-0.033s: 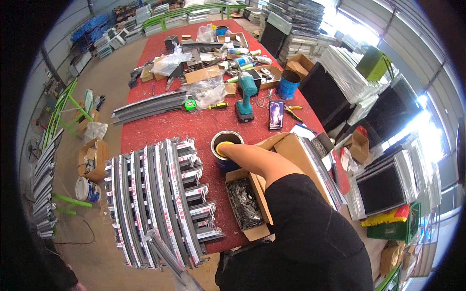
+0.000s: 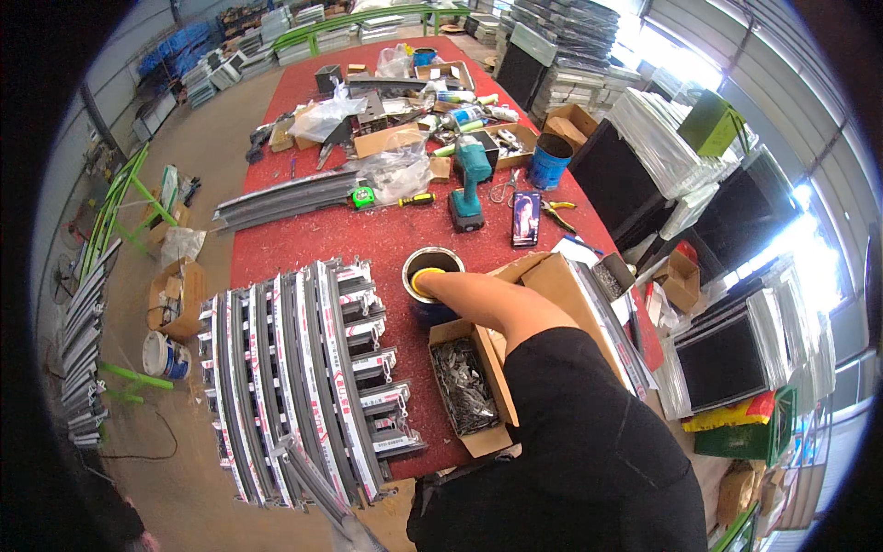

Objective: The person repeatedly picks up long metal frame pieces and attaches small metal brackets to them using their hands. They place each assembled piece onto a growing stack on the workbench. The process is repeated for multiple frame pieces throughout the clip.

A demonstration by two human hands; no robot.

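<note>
My right arm (image 2: 501, 308), in a black short sleeve, reaches across the table into a round tin (image 2: 418, 260) with a dark outside. A yellow band, perhaps a glove cuff, shows at the wrist; the tin hides the fingers and whatever they touch. Right beside the tin, an open cardboard box (image 2: 509, 409) holds many small metal pieces (image 2: 464, 386). To the left lies a stack of grey metal profiles (image 2: 313, 377) with printed white film, laid crosswise. One grey strip (image 2: 313, 478) slants over its near end toward the lower edge. My left hand does not show.
On the red table (image 2: 303, 248) lie a teal cordless drill (image 2: 470, 175), phone (image 2: 525, 219), pliers (image 2: 558, 216), green tape measure (image 2: 362, 197), yellow-black screwdriver (image 2: 417, 199) and blue can (image 2: 549, 161). Clutter covers the far end. A cardboard box (image 2: 575, 308) stands right of my arm; wrapped panels (image 2: 644, 138) are stacked beyond.
</note>
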